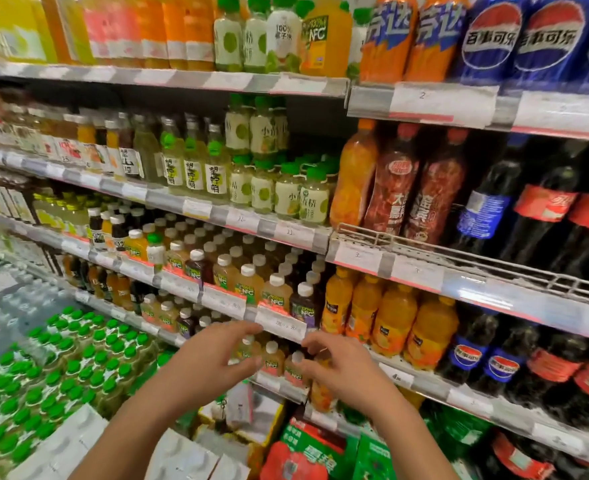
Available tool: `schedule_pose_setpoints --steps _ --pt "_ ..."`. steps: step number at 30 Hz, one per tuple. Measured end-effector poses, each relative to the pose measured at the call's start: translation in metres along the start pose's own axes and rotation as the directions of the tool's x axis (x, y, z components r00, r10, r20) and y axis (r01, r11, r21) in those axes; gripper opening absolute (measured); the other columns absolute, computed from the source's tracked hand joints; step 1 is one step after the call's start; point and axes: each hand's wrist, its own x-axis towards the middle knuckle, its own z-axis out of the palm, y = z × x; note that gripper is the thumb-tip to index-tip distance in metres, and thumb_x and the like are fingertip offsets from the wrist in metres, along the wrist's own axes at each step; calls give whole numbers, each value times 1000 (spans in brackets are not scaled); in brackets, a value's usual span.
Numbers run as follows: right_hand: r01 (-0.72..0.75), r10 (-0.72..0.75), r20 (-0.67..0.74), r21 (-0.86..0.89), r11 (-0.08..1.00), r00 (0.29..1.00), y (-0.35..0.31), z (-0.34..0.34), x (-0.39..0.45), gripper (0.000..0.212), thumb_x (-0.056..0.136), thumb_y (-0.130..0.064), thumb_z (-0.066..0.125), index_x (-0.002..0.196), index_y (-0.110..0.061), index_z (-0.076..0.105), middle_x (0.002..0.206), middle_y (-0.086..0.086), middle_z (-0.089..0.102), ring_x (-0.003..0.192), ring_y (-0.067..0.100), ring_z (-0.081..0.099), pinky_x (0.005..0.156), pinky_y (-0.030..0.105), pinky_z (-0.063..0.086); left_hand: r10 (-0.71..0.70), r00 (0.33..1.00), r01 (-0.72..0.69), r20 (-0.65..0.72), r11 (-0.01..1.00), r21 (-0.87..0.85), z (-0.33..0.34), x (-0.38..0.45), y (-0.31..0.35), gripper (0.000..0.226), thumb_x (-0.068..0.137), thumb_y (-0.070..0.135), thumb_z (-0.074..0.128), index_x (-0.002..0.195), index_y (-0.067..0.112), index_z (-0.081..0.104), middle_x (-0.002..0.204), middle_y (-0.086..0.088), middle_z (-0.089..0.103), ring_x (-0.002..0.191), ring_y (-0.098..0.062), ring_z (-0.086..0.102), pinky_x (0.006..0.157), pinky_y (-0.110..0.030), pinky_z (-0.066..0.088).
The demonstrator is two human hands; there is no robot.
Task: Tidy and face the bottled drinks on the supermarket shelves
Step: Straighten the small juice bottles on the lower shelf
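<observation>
Both hands reach toward the small white-capped NFC juice bottles point(273, 358) on the lower shelf point(279, 384), left hand point(213, 358) and right hand point(341, 368) spread wide, fingers loosely curved, holding nothing. Best to grip one bottle per hand near the shoulder, pull each to the shelf lip and turn labels outward.

You can read "100% NFC" on the orange juice carton point(324, 39) on the top shelf. Right of it, the blue Pepsi bottles point(493, 39) read "百事可乐". Below the carton, white-capped juice bottles point(279, 292) say "NFC". A price tag point(442, 100) under the Pepsi shows "2".
</observation>
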Motion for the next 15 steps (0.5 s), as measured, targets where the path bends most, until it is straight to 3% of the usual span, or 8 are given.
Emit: schedule_pose_setpoints --steps 5,8,12,15 --pt "-96 98 -63 26 995 993 15 4 13 34 96 -49 61 128 -36 62 117 -17 67 103 1 63 92 28 55 79 997 -80 -19 996 -48 -4 44 -23 57 94 59 57 146 41 44 147 23 44 125 0 43 101 -24 39" --pt "-157 160 -72 42 987 985 17 10 20 34 94 -51 63 126 -40 62 118 -19 66 103 1 64 92 31 56 143 989 -145 -48 988 -46 -10 68 -37 57 95 54 59 147 38 43 153 17 40 142 -6 33 114 -31 32" --pt "-236 236 -118 14 972 965 14 19 39 34 96 -48 64 128 -38 61 119 -19 65 101 0 64 90 33 58 208 972 -210 -111 978 -13 -20 106 -64 73 85 68 51 149 31 45 161 7 33 148 -17 27 119 -38 27" --pt "-293 291 -136 7 956 947 7 30 58 36 96 -48 64 130 -36 61 119 -16 67 100 1 65 90 33 58 255 954 -248 -157 967 61 -32 136 -90 68 91 55 60 151 29 40 165 7 23 152 -23 20 122 -44 26"
